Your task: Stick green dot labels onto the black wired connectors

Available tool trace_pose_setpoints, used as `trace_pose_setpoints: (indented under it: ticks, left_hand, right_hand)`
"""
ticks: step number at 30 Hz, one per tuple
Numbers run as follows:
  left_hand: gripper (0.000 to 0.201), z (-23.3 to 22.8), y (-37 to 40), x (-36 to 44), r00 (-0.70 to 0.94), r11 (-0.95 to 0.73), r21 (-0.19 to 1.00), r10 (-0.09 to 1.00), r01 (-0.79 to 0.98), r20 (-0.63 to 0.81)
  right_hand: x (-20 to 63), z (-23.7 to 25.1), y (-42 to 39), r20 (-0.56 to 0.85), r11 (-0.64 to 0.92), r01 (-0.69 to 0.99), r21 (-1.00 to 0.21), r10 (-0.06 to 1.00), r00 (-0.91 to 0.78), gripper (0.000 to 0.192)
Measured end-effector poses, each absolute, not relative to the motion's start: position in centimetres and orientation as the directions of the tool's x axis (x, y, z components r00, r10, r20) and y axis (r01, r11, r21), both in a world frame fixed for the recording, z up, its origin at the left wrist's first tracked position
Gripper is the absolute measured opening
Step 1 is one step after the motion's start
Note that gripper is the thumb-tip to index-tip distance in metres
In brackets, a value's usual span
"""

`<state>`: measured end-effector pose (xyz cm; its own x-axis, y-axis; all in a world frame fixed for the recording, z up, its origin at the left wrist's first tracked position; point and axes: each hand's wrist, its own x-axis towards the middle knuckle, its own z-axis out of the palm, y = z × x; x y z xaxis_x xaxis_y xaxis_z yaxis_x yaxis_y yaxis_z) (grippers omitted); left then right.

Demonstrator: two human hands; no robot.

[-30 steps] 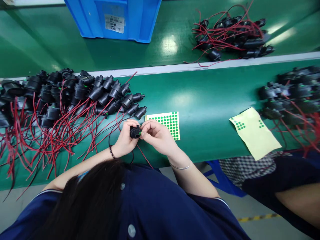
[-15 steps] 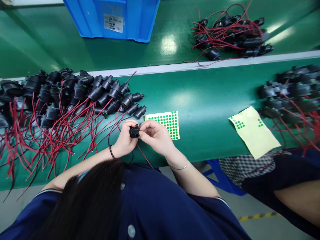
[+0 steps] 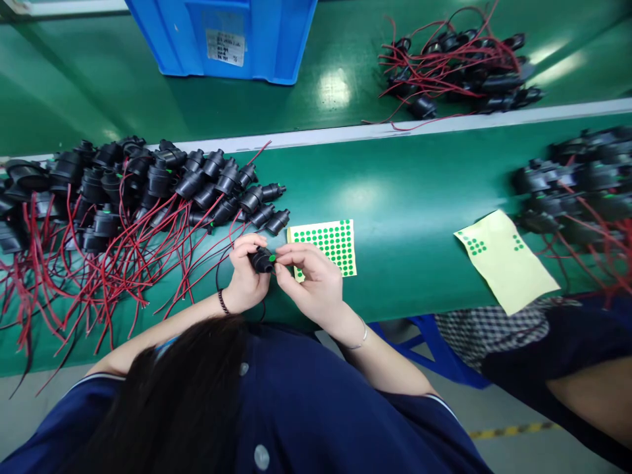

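My left hand (image 3: 245,275) grips a small black connector (image 3: 261,261) with red and black wires trailing toward my body. My right hand (image 3: 311,276) pinches the connector's right end, where a green dot shows at my fingertips. Just beyond my right hand lies a sheet of green dot stickers (image 3: 330,243) on the green belt (image 3: 405,204). Left of my hands sprawls a big pile of black connectors with red wires (image 3: 123,204).
A blue bin (image 3: 232,36) stands at the back. Another heap of wired connectors (image 3: 459,62) lies on the far belt. At right, a second pile (image 3: 577,184) and a nearly used yellow sticker sheet (image 3: 506,260) sit before another person's arm (image 3: 592,395).
My right hand has dropped lower and turned, and the connector has tilted in my left hand so a green dot shows on its end.
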<state>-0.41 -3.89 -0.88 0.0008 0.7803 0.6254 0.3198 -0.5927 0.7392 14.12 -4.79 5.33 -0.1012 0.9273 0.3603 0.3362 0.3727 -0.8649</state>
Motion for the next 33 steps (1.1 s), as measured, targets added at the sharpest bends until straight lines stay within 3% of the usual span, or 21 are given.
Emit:
trace_pose_setpoints:
  ticks: [14,33]
  left_hand:
    - [0.031,-0.87,-3.63,-0.5,0.016,-0.634,0.682,0.737,0.364,0.676]
    - [0.027,-1.03,-3.52,-0.59,0.003,-0.667,0.667,0.707,0.332,0.707]
  right_hand:
    - [14.28,6.0,-4.44,0.372,0.391,0.39,-0.834,0.919,-0.127,0.009]
    - [14.38,5.85,-4.56,0.43,0.449,0.328,-0.831,0.893,-0.132,0.012]
